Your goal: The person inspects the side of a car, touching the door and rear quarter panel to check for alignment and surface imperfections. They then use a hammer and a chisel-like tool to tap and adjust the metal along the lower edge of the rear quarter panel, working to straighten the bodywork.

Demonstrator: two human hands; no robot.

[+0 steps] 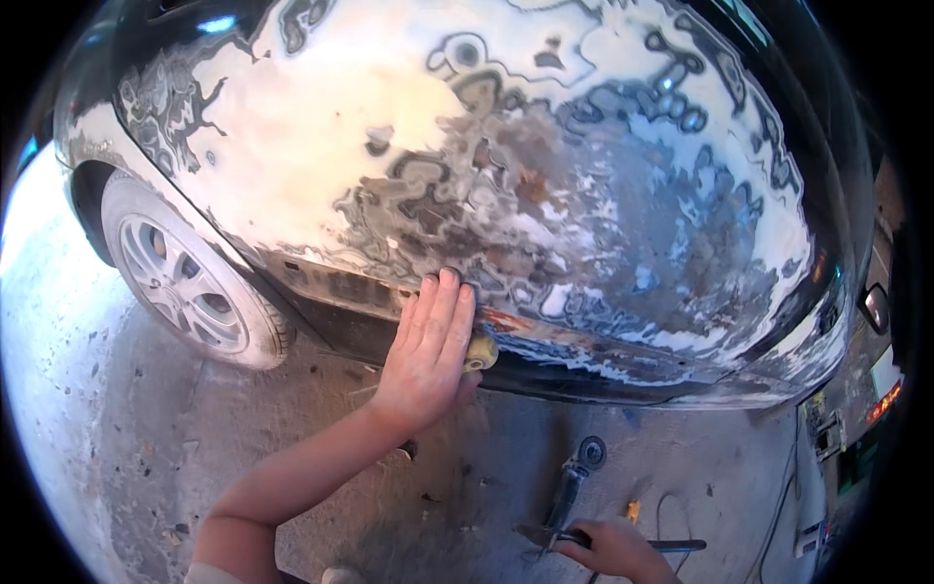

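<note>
My left hand (428,350) lies against the lower edge of the car door (321,146), fingers straight and close together, thumb underneath. A small yellowish object with a rounded end (481,352) sticks out between the palm and the thumb; the hand hides the rest of it. The door is sanded in pale filler, grey and bare-metal patches, with rust along its bottom edge. Low on the right, my right hand (613,550) is closed round a dark-handled hammer (681,546), close to its metal head, above the floor.
An angle grinder (574,472) lies on the dusty concrete floor (321,467) beyond my right hand. The car's wheel (180,277) stands at the left. A cable (778,511) runs along the floor at the right, near assorted gear (832,435). Small debris is scattered about.
</note>
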